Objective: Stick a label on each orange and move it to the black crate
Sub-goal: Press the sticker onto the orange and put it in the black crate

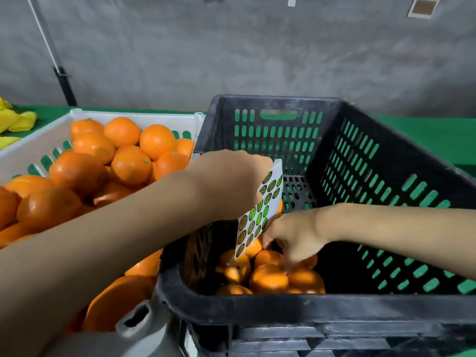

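The left hand is reaching across from the white crate's side and is gripping the label sheet at its upper end. The sheet is hanging tilted over the near left part of the black crate, and rows of round green labels are showing on it. The sheet is covering part of the fruit below it.

The right hand is reaching down inside the black crate, with its fingers pointing down onto the labelled oranges that are lying in a small heap at the near left corner of the crate floor. The fingertips are touching the fruit, but I cannot tell if the hand is grasping one orange or is already loose, because the back of the hand is hiding it.

The white crate is standing just beside the black one, on the left, and the other oranges are piling high in it. The left forearm is crossing over its near corner. Both crates are sitting on a green table cover. Some yellow things are lying at the far left edge, and a grey wall is standing behind.
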